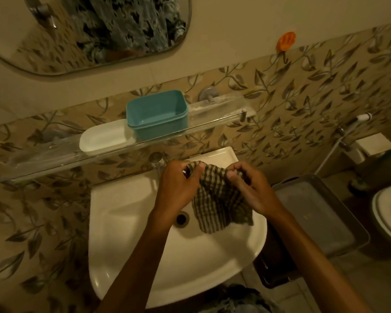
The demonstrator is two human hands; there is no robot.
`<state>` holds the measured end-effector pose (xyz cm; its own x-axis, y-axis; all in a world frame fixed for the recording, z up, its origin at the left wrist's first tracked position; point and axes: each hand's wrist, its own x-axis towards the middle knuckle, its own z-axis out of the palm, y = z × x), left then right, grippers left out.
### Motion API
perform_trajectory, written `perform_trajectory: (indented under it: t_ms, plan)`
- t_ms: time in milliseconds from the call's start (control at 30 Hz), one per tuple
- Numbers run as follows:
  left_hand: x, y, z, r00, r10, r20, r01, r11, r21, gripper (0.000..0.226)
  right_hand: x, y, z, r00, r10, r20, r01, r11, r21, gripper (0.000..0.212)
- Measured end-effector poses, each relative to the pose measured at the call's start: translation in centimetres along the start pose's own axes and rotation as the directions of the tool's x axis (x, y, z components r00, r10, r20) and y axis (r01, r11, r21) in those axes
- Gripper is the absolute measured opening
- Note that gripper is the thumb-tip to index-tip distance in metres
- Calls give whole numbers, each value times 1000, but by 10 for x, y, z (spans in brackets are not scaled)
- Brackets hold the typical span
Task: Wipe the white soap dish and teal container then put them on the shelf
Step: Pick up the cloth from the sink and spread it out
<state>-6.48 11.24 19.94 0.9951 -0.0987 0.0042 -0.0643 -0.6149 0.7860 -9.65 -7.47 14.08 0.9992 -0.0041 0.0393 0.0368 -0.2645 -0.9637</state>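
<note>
Head camera is showing the left hand and right hand each pinching the top edge of a checked cloth, which is hanging over a white sink. Well above the hands, the white soap dish and teal container are sitting touching on the glass shelf, against leaf-patterned tiles below a mirror.

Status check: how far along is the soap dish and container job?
Looks near done: the white soap dish and teal container sit on the glass shelf. In hand: left hand and right hand grip the checked cloth over the sink. Left: nothing obvious; whether they were wiped cannot be told.
</note>
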Motion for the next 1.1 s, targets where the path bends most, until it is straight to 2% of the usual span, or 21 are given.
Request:
perform_trajectory:
  t_ms: [100, 200, 367, 467, 600, 767, 867, 967, 1100]
  plan:
    - [9, 4, 4, 999, 7, 37, -6, 1000, -29, 43, -2, 0, -18, 996, 44, 83, -38, 997, -66, 33]
    - [15, 7, 11, 994, 52, 97, -48, 998, -46, 39, -4, -2, -35, 997, -27, 73, 38, 987, -158, 21]
    - [25, 21, 28, 956, 158, 248, -144, 987, -74, 19, -13, 9, -79, 987, -23, 157, 41, 993, -113, 4]
    - [28, 37, 47, 931, 229, 285, -199, 971, -132, 14, -18, 18, -113, 991, 10, 135, 7, 992, -127, 12]
    - [27, 59, 89, 914, 294, 279, -246, 949, -195, 14, -20, 31, -169, 995, 5, 98, 12, 985, -172, 11]
    - [22, 67, 187, 940, 184, 288, -95, 950, -298, 17, -15, 70, -247, 996, -37, 78, 59, 953, -298, 7]
    - [24, 59, 263, 937, 79, 340, -7, 978, -208, 11, -13, 130, -288, 995, 40, 88, -1, 917, -400, 6]
    - [33, 50, 339, 913, 5, 408, 55, 989, -134, 14, -7, 202, -320, 986, 144, 86, -92, 894, -438, 5]
    - [50, 38, 413, 927, -35, 372, 68, 995, -77, 16, 9, 276, -348, 974, 211, 79, -140, 842, -521, 4]
